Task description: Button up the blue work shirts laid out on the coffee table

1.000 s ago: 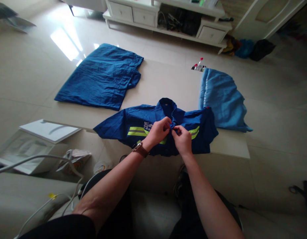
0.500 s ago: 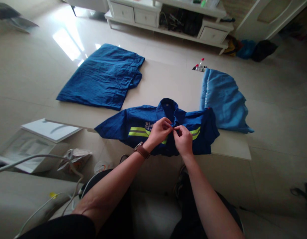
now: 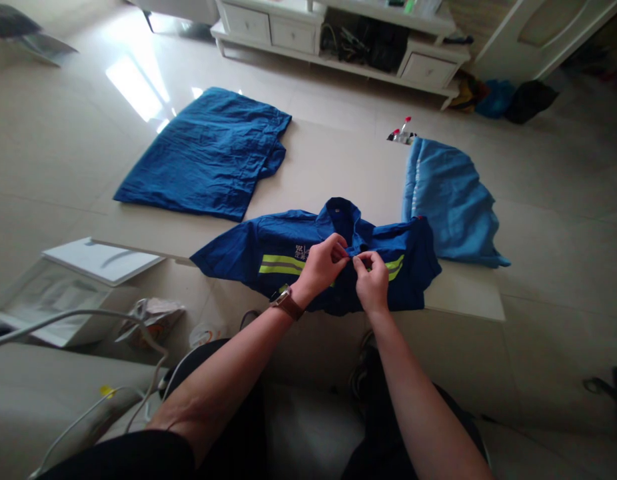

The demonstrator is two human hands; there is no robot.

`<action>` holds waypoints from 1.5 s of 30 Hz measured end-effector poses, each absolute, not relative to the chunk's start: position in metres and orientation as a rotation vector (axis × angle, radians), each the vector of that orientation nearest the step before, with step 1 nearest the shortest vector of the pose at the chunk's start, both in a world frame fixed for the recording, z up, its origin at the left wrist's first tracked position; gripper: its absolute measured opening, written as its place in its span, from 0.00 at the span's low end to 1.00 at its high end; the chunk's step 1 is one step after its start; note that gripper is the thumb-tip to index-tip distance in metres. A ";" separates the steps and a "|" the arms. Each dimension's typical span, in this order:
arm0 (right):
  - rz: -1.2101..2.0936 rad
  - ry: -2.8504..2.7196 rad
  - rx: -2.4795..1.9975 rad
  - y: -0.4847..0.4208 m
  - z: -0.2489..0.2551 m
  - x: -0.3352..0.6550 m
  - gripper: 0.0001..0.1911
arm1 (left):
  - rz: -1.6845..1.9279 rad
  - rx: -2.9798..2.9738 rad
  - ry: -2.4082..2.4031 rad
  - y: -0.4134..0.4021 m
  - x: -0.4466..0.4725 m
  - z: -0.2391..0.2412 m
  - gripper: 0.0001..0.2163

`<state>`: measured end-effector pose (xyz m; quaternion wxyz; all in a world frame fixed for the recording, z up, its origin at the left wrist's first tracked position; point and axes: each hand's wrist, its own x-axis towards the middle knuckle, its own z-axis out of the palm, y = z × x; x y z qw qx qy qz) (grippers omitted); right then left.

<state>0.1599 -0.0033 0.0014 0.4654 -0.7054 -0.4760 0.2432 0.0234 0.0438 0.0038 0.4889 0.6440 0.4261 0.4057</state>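
A dark blue work jacket [image 3: 288,230] with yellow-green reflective bands lies front up along the near edge of the table [image 3: 468,297], its collar pointing away from me. My left hand [image 3: 324,261], with a watch [image 3: 287,302] on the wrist, pinches the jacket's front opening just below the collar. Close beside it, my right hand [image 3: 372,279] pinches the other edge of the same opening. The fingertips of both hands nearly meet there. Whether a button sits between them is too small to make out.
A folded blue garment [image 3: 208,153] lies at the far left of the table, a lighter blue cloth [image 3: 451,197] at the right, touching the jacket's sleeve. Bottles [image 3: 403,132] stand beyond the far edge. At left are a white box [image 3: 103,261] and a cable [image 3: 78,313].
My right hand has shifted slightly right, and my left hand has turned a little. The jacket's collar has moved slightly right with the pull. Both hands still pinch the front opening.
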 end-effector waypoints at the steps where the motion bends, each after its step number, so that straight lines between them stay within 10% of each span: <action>1: 0.651 -1.133 -1.740 -0.003 -0.001 0.161 0.09 | 0.977 1.619 1.049 0.043 0.023 0.005 0.10; 45: 0.318 -1.901 -1.957 -0.029 0.015 0.134 0.10 | 1.056 0.861 1.080 0.064 0.016 0.007 0.09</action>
